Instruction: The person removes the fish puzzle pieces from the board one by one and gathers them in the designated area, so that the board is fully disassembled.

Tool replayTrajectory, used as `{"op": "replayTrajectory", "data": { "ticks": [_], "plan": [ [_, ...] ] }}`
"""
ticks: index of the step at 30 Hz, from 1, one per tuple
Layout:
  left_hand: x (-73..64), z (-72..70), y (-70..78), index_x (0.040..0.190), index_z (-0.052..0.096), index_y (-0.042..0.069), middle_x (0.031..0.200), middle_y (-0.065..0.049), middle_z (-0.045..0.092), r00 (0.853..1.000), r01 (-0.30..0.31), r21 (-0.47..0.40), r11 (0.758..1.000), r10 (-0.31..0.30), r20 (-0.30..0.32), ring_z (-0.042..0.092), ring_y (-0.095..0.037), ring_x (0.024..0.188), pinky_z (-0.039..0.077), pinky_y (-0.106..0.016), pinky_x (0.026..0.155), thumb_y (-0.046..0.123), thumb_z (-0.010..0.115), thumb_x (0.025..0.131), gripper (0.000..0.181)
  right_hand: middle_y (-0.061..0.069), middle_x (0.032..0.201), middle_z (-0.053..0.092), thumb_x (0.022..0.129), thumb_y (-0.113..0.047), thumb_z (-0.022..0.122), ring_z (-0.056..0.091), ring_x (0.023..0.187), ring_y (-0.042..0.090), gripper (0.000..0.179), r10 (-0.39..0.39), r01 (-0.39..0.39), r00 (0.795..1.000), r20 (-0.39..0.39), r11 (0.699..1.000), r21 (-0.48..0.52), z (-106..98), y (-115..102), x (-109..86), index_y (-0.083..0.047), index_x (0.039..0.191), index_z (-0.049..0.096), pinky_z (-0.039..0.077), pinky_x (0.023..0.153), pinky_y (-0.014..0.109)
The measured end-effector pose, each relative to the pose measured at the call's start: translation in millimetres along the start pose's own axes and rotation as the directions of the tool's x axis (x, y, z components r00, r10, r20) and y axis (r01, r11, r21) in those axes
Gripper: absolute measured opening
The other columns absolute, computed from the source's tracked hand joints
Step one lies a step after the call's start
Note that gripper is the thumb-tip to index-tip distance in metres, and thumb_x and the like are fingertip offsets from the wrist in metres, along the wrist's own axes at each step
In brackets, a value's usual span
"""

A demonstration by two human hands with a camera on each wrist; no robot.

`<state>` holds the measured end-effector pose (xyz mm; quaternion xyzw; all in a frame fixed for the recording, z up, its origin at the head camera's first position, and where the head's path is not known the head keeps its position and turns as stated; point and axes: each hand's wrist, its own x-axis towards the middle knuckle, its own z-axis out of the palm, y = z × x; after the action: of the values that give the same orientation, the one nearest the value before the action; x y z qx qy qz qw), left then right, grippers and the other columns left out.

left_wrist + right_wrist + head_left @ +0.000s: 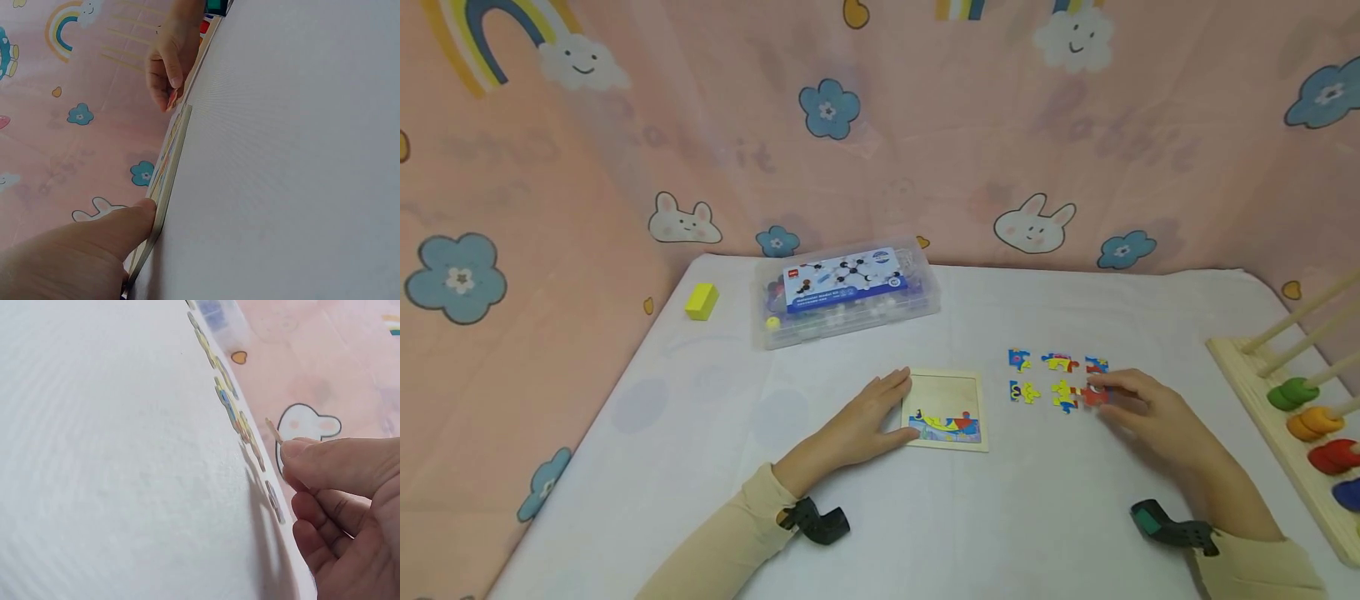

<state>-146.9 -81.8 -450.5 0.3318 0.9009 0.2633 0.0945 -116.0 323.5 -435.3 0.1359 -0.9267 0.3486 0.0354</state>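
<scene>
In the head view my left hand (pixel 861 421) rests along the left side of a shallow wooden puzzle tray (pixel 982 408). Its thumb lies on the tray's edge in the left wrist view. A joined strip of colourful puzzle pieces (pixel 943 427) fills the tray's lower part; bare wood shows above. To the right, my right hand (pixel 1157 417) pinches a red puzzle piece (pixel 1093 395) between thumb and fingers. In the right wrist view this held piece (pixel 273 430) is raised off the table, seen edge-on. Several loose pieces (pixel 1024 392) lie in two rows left of that hand.
A clear plastic case labelled as a molecular model kit (pixel 850 325) lies at the back of the white table (pixel 1037 517). A yellow block (pixel 702 302) sits at the back left. Along the right edge stands a wooden peg board (pixel 1247 383) with coloured rings.
</scene>
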Motion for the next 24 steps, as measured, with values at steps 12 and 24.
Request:
{"op": "replayTrajectory", "data": {
  "ticks": [12, 24],
  "plan": [
    [0.2, -3.1, 3.2, 0.147, 0.029, 0.0, 0.157, -0.009, 0.022, 1.0, 0.007, -0.01, 1.0, -0.007, 0.007, 0.017, -0.019, 0.146, 0.012, -0.037, 0.121, 0.042, 0.061, 0.091, 0.077, -0.024, 0.112, 0.046, 0.086, -0.005, 0.067, 0.035, 0.105, -0.022, 0.03, -0.058, 0.058, 0.997, -0.055, 0.998, 0.001, 4, 13, -6.3, -0.005, 0.115, 0.063, 0.027, 0.084, -0.007],
    [0.2, -1.3, 1.3, 0.148, 0.029, 0.001, 0.157, -0.008, 0.021, 1.0, 0.009, -0.004, 1.0, -0.009, 0.01, 0.016, -0.018, 0.146, 0.012, -0.037, 0.121, 0.042, 0.061, 0.091, 0.077, -0.007, 0.112, 0.05, 0.088, -0.007, 0.066, 0.033, 0.103, -0.021, 0.028, -0.02, 0.02, 0.999, -0.046, 1.0, -0.014, 6, 14, -6.7, -0.005, 0.115, 0.063, 0.027, 0.082, -0.007]
  ]
}}
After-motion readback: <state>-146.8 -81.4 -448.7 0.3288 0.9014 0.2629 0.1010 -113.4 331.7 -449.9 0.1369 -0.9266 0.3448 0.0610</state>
